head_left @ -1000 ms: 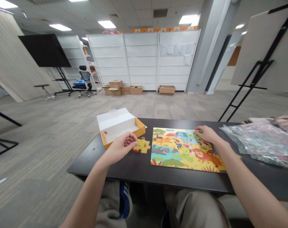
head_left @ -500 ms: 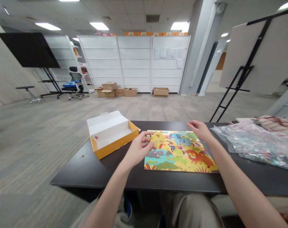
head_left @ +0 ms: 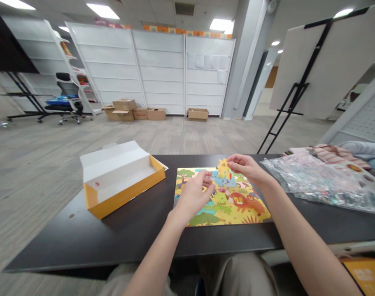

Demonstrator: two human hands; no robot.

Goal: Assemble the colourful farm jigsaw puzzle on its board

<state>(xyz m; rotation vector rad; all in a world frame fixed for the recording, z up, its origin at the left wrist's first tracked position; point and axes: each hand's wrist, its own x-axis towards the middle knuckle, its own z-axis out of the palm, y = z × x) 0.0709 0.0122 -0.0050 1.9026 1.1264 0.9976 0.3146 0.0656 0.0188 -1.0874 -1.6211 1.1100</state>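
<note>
An animal-picture jigsaw puzzle (head_left: 236,205) lies flat on the dark table, showing lions, a crocodile and trees. My right hand (head_left: 244,166) pinches a yellow puzzle piece (head_left: 224,168) with a small leaf pattern, raised over the puzzle's far edge. Over the puzzle's left part hovers my left hand (head_left: 196,193), fingers curved and apart, with nothing visible in them. It hides some of the picture beneath.
An open yellow box (head_left: 130,195) with a white inside stands on the table (head_left: 138,236) to the left. Clear plastic bags (head_left: 323,176) and folded fabric lie at the right. An easel board (head_left: 310,70) stands beyond the table.
The yellow piece, earlier at my left fingertips, is now between my right fingers. My right hand was empty before. The whole view has shifted to the right.
</note>
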